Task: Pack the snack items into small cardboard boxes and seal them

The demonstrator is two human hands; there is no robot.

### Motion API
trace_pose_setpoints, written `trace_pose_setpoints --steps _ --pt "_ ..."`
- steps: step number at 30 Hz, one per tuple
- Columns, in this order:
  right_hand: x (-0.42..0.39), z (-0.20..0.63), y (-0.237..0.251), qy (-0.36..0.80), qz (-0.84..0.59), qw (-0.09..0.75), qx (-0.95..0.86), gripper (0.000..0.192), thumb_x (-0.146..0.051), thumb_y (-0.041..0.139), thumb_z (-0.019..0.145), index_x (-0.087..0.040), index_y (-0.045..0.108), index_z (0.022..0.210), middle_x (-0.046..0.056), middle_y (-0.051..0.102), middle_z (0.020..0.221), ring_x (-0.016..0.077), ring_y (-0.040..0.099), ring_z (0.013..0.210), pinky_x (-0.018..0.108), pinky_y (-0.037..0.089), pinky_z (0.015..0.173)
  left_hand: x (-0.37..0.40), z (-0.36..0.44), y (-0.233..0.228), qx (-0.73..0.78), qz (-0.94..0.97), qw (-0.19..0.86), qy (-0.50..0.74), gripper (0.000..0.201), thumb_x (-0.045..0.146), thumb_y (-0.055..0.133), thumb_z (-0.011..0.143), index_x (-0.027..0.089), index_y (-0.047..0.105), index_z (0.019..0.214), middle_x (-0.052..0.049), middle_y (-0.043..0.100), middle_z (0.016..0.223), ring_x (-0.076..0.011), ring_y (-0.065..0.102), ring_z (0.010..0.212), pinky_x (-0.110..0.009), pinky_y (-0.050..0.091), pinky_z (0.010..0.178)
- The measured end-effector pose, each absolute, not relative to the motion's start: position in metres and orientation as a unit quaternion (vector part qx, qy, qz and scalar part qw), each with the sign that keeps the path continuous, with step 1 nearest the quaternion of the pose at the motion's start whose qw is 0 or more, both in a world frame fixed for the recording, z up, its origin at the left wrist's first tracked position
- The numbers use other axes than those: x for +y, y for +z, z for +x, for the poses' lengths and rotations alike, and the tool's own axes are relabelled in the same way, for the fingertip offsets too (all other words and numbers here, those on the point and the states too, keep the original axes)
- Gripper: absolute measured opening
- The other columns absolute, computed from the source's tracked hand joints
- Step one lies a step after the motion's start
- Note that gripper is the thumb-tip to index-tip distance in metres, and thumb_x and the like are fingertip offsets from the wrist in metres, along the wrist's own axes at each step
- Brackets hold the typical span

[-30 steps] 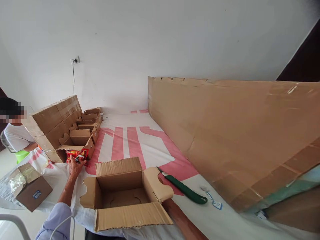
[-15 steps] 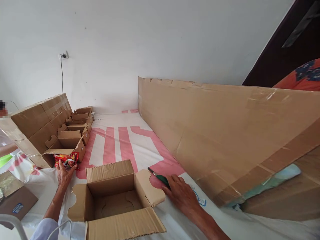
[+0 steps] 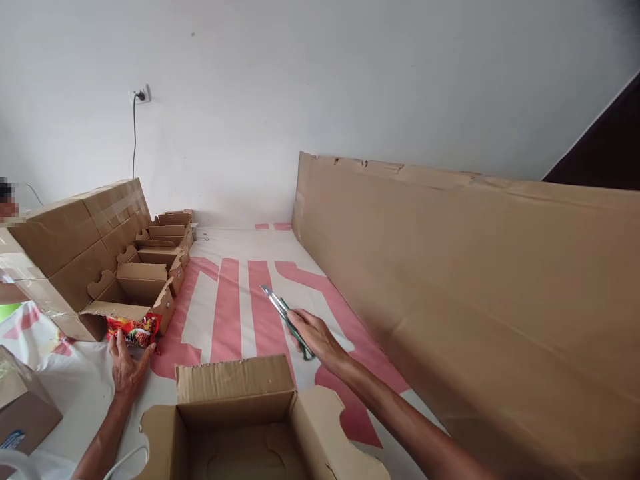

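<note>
My left hand [image 3: 127, 370] reaches to a red snack packet [image 3: 133, 329], fingers and thumb spread against its lower part. The packet leans at the front of an open carton [image 3: 133, 307] on the left. My right hand [image 3: 315, 337] is closed around a utility knife [image 3: 285, 313] with a green handle, its metal end pointing up and left above the table. Close in front of me stands another open cardboard box [image 3: 233, 381], flaps folded outward; its inside shows only bare cardboard.
Several open cartons [image 3: 163, 257] run in a row toward the wall beside stacked sealed boxes [image 3: 65, 240]. A long cardboard panel [image 3: 450, 267] borders the right side. Pink-and-white sheeting [image 3: 230, 293] covers the table. Another box [image 3: 25, 400] sits at the lower left; a person is partly visible at far left.
My right hand has lifted the knife away from the near box's right flap, forward and left over the sheeting. My left hand stays at the packet. The view has shifted.
</note>
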State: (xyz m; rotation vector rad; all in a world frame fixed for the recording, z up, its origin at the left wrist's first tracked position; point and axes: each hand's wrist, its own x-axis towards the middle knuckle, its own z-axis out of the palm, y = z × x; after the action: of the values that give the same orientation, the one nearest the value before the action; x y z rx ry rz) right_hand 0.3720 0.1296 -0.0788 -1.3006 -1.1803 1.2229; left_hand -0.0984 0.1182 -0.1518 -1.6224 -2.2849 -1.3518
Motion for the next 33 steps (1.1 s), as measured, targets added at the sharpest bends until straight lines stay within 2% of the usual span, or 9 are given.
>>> trace_pose_setpoints --steps 3,5,7,11,16,20,23,28,33 --pt "0.186 0.349 -0.059 0.550 -0.509 0.483 -0.453 0.020 -0.035 0.070 0.090 -0.021 0.059 0.082 -0.004 0.060 0.063 0.0111 0.056 0.050 0.022 0.043 0.046 0.117 -0.098 -0.157 -0.727 -0.526 0.028 -0.441 0.113 0.075 0.072 0.080 0.013 0.033 0.166 -0.027 0.032 0.171 -0.0475 0.030 0.162 -0.066 0.037 0.126" --pt "0.222 0.334 -0.054 0.564 -0.506 0.477 -0.445 0.013 -0.031 0.067 0.095 -0.021 0.060 0.090 -0.003 0.064 0.070 0.0112 0.058 0.052 0.023 0.049 0.049 0.117 -0.097 -0.160 -0.729 -0.523 0.032 -0.441 0.114 0.077 0.070 0.080 0.014 0.033 0.167 -0.027 0.032 0.171 -0.0476 0.031 0.161 -0.066 0.038 0.126" --pt "0.256 0.316 -0.054 0.574 -0.514 0.463 -0.438 0.010 -0.028 0.062 0.101 -0.021 0.060 0.094 -0.003 0.063 0.069 0.0111 0.056 0.051 0.024 0.050 0.048 0.116 -0.096 -0.161 -0.732 -0.519 0.033 -0.441 0.114 0.077 0.070 0.080 0.015 0.033 0.168 -0.026 0.032 0.171 -0.0470 0.033 0.160 -0.065 0.039 0.126" --pt "0.318 0.280 -0.061 0.577 -0.549 0.427 -0.428 0.014 -0.026 0.062 0.106 -0.018 0.060 0.094 -0.006 0.058 0.067 0.0093 0.052 0.048 0.022 0.047 0.046 0.113 -0.094 -0.165 -0.733 -0.515 0.015 -0.445 0.112 0.075 0.072 0.081 0.019 0.032 0.169 -0.022 0.032 0.171 -0.0451 0.042 0.155 -0.062 0.045 0.122" --pt "0.387 0.243 -0.070 0.578 -0.570 0.403 -0.424 0.024 -0.038 0.068 0.107 -0.015 0.068 0.114 0.000 0.068 0.092 0.0103 0.063 0.066 0.023 0.056 0.058 0.111 -0.092 -0.169 -0.738 -0.510 0.001 -0.441 0.114 0.076 0.073 0.080 0.022 0.032 0.171 -0.021 0.031 0.173 -0.0456 0.044 0.153 -0.062 0.051 0.118" --pt "0.432 0.219 -0.082 0.566 -0.587 0.398 -0.420 0.028 -0.039 0.068 0.107 -0.016 0.067 0.123 0.004 0.071 0.104 0.0134 0.068 0.076 0.027 0.061 0.065 0.109 -0.091 -0.172 -0.748 -0.505 -0.009 -0.431 0.117 0.079 0.072 0.079 0.023 0.028 0.172 -0.022 0.030 0.175 -0.0471 0.046 0.151 -0.062 0.058 0.108" --pt "0.460 0.201 -0.091 0.560 -0.597 0.398 -0.414 0.031 -0.039 0.069 0.106 -0.016 0.067 0.126 0.006 0.072 0.111 0.0162 0.071 0.085 0.032 0.064 0.072 0.108 -0.091 -0.175 -0.748 -0.510 -0.009 -0.424 0.116 0.078 0.070 0.081 0.023 0.026 0.173 -0.022 0.030 0.175 -0.0474 0.045 0.152 -0.063 0.058 0.105" --pt "0.503 0.169 -0.096 0.556 -0.600 0.412 -0.400 0.036 -0.040 0.069 0.106 -0.017 0.066 0.133 0.009 0.072 0.124 0.0209 0.073 0.099 0.039 0.065 0.083 0.105 -0.090 -0.176 -0.750 -0.508 -0.013 -0.424 0.114 0.078 0.075 0.078 0.023 0.034 0.170 -0.019 0.038 0.170 -0.0460 0.051 0.146 -0.059 0.058 0.107" --pt "0.557 0.150 -0.088 0.546 -0.592 0.446 -0.390 0.035 -0.039 0.069 0.106 -0.017 0.066 0.133 0.009 0.071 0.124 0.0210 0.073 0.099 0.039 0.066 0.083 0.102 -0.087 -0.173 -0.772 -0.499 -0.032 -0.393 0.106 0.079 0.069 0.082 0.026 0.036 0.169 -0.017 0.042 0.169 -0.0455 0.054 0.142 -0.058 0.062 0.100"
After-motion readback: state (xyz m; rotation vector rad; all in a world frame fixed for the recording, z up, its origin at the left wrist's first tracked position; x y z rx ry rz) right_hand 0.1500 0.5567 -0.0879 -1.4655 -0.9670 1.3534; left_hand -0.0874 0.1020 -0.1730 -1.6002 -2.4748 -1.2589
